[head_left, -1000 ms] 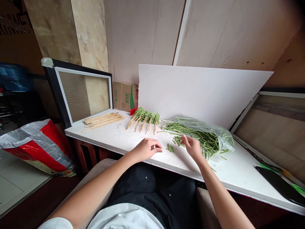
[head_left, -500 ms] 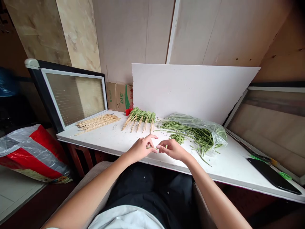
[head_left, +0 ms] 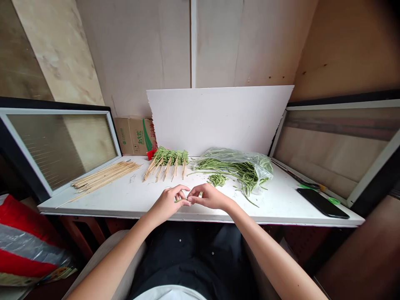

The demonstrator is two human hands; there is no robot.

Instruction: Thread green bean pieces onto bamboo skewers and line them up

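Over the front of the white table, my left hand (head_left: 170, 203) is closed in a pinch on a short piece of green bean (head_left: 177, 201). My right hand (head_left: 208, 196) meets it fingertip to fingertip, thumb and index finger closed at the other end of the bean. The fingers cover much of that piece. Just beyond my right hand lies a small heap of cut bean pieces (head_left: 217, 180). Long green beans (head_left: 233, 170) spill out of a clear plastic bag (head_left: 264, 164) behind the heap. Bean skewers (head_left: 170, 157) are stacked at the back, their sticks pointing towards me.
Loose bamboo skewers (head_left: 106, 177) lie on the left of the white table (head_left: 125, 204). A black phone (head_left: 321, 203) and scissors (head_left: 308, 183) are at the right. A white board (head_left: 218, 121) and a cardboard box (head_left: 134, 135) stand behind; framed panels flank both sides.
My view has turned to the right, so the table and everything on it appear further left. Both hands stay pinched together at the bean piece.
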